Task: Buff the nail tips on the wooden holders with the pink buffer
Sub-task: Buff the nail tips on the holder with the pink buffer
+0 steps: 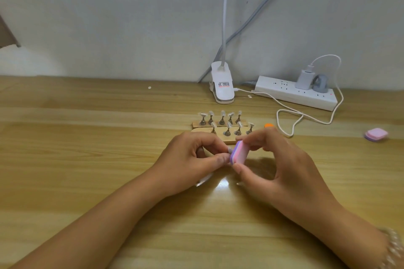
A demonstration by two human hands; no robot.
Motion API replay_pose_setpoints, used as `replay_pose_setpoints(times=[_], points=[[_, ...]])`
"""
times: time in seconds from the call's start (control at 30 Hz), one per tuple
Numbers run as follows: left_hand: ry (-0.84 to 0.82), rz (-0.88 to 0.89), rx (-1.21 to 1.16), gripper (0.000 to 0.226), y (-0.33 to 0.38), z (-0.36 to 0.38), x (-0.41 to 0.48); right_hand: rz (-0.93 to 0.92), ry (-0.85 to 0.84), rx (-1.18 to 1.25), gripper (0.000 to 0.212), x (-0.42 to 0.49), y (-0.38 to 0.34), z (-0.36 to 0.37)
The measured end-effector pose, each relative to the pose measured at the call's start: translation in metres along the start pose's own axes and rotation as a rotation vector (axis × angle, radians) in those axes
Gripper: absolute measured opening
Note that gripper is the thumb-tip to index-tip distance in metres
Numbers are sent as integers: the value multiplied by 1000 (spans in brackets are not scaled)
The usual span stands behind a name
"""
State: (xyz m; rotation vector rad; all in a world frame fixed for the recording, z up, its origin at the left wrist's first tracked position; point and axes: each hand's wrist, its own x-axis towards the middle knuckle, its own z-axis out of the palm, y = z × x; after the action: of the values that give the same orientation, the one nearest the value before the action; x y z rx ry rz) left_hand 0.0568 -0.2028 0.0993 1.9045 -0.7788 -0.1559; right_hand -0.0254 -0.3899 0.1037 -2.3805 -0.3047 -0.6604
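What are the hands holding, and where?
The right hand pinches the pink-and-purple foam buffer block by its top and bottom edges. The left hand pinches a small pale piece, mostly hidden.

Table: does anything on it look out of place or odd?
Two small white bits lie loose by the wall, one left of the lamp clip, one right of it; possibly stray nail tips. A second pink buffer sits alone at the far right.
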Motion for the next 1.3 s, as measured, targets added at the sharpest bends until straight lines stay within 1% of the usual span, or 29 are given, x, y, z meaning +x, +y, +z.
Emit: replay_pose_setpoints(times=[0.07,0.17,0.2,0.3,0.33,0.47,0.5,0.63,0.67,0.73,0.8,0.83,0.93,0.97,1.0,1.07,1.1,1.2,1.3], points=[[21,12,20,6,0,0,1,-2,27,-51,31,1,1,-1],[60,16,59,8,-1,0,1,-101,5,-151,26,-1,-5,3],[68,12,58,8,-1,0,0,-101,0,-154,26,-1,-4,3],[80,5,42,9,-1,0,0,-6,60,-101,29,0,1,0],[76,4,42,9,0,0,0,-1,70,-104,29,1,1,-1],[63,-4,50,12,0,0,-1,-104,-7,-160,27,-1,-4,4],[62,-3,52,12,0,0,0,-83,0,-145,28,-1,-3,4],[44,-3,53,12,1,0,-1,114,122,39,30,4,9,-3],[40,-6,51,12,1,1,-1,127,134,62,31,4,9,-3],[35,-14,25,12,1,1,-1,74,98,49,30,3,3,-1],[29,-9,44,13,1,1,-1,11,1,35,28,2,-3,2],[26,-3,71,12,0,1,0,14,-29,35,27,2,-2,2],[18,7,110,8,-2,0,0,80,5,45,24,3,5,0],[13,7,110,7,-2,0,0,73,14,32,24,3,4,-1],[5,7,109,7,-2,0,-1,41,13,8,26,2,2,0],[-11,1,112,17,-2,0,-1,-42,-6,-18,29,1,-1,2],[-15,-2,119,21,-2,0,-1,-44,-14,-9,30,0,-1,3],[-7,8,147,22,-3,0,0,64,24,26,29,3,5,1],[-13,12,127,19,-4,0,0,68,72,-22,28,4,5,0]])
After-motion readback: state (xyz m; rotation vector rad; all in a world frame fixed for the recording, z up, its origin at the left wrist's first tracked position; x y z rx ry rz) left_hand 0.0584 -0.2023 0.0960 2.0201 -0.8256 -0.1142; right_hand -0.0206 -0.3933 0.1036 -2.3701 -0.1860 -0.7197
